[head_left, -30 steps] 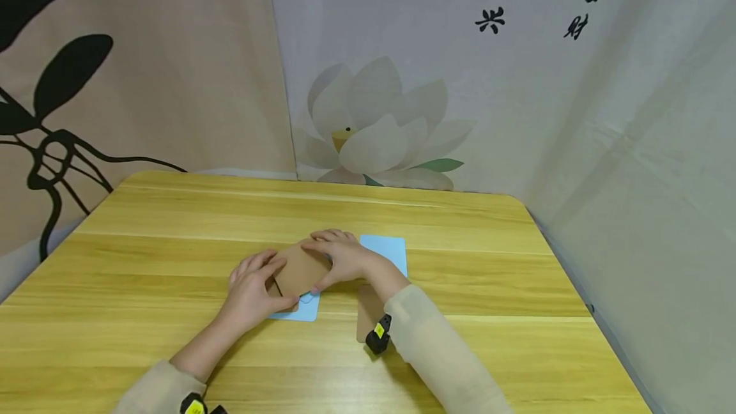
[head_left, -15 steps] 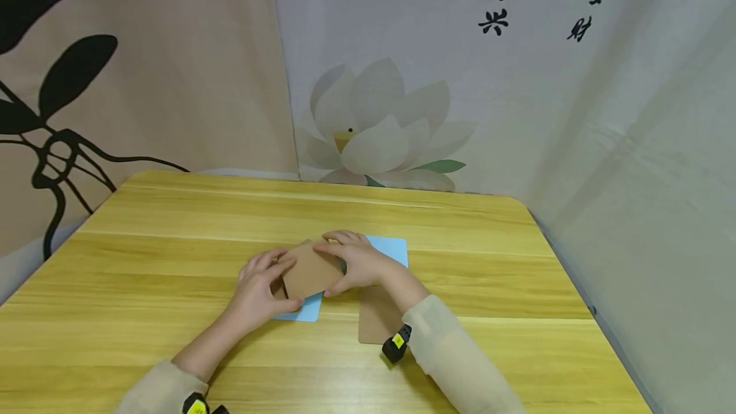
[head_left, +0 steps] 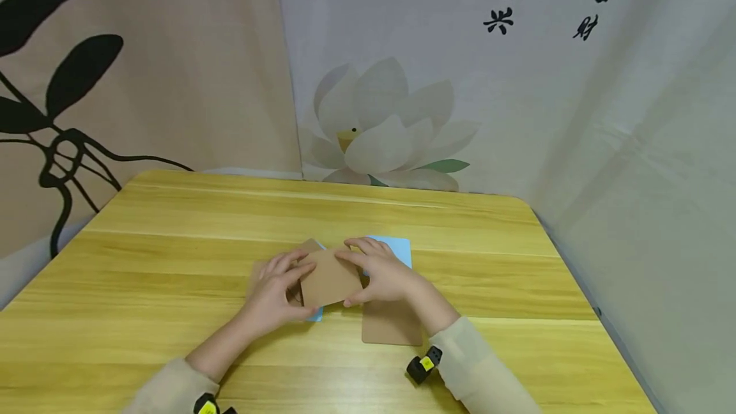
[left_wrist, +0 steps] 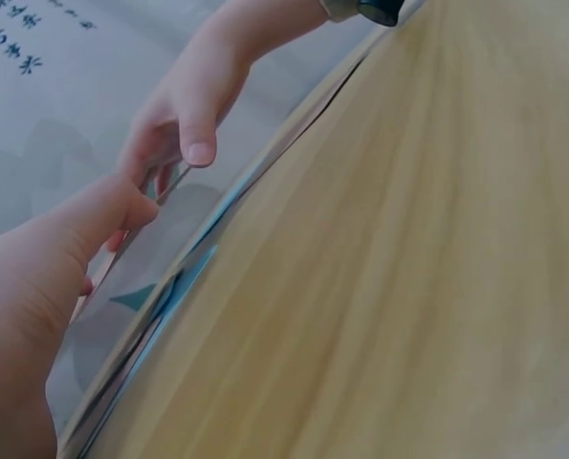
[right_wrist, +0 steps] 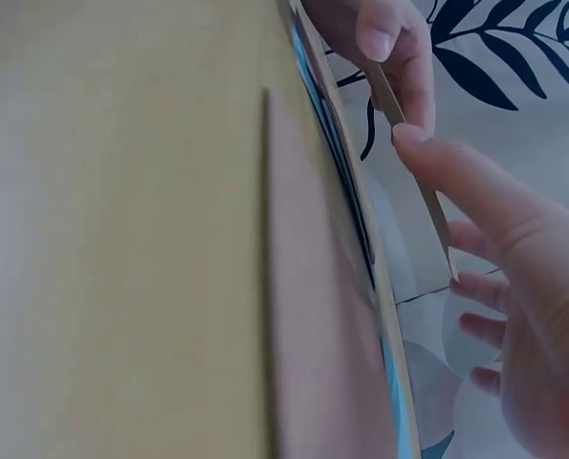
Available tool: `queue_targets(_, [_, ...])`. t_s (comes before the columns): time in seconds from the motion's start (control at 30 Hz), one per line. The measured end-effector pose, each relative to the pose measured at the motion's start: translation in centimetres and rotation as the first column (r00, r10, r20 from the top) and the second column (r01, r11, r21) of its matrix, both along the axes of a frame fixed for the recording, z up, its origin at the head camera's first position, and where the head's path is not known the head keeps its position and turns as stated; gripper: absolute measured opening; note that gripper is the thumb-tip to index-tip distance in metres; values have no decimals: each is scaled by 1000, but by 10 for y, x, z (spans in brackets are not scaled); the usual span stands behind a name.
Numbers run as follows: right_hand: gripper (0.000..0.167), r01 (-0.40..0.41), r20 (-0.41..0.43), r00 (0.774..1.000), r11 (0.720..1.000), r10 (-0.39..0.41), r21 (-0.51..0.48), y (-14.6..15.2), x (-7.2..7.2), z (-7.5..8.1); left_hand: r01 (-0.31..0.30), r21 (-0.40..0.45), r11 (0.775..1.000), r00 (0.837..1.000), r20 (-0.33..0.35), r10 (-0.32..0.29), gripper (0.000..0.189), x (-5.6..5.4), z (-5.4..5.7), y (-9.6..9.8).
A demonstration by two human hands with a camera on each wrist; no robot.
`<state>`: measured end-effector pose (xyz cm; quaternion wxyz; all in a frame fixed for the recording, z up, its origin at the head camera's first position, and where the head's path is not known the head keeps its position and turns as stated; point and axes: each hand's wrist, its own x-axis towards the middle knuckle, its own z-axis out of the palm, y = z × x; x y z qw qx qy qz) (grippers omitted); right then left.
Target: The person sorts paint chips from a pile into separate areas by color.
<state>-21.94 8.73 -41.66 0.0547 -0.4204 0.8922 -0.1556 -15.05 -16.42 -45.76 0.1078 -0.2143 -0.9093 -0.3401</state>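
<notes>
A plain brown card is held up over the table between both hands. My left hand pinches its left side, with the thumb at the near corner. My right hand holds the right side between thumb and fingers. In the right wrist view the card shows nearly edge-on, clear of the tabletop. Beneath it and the left hand lie other cards, partly hidden: a brown corner sticks out at the far side, and a light blue edge shows at the near side.
Another brown card lies flat below the right hand. Beyond that hand is a light blue card, partly covered by it. The wooden table ends at a printed cloth backdrop.
Both hands have moved right and slightly nearer with the brown card between them. More of the brown card under the right hand now shows. The head view has shifted a little.
</notes>
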Motion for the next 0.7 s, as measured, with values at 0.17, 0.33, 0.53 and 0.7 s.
queue_targets(0.17, [88,30,19,999,999,-29,-28,15,13,-3,37,15,999,999,3,-37,79,2,0,11])
queue_targets(0.33, [88,62,38,997,996,-60,-67,30,22,-6,76,14,997,997,-3,-76,77,1,-2,24])
queue_targets(0.53, [88,101,66,993,989,-95,-105,48,36,-7,131,19,991,991,6,-131,76,2,-3,40])
queue_targets(0.7, [89,136,64,989,986,-130,-101,63,46,-8,164,-11,986,986,7,-164,77,3,-4,54])
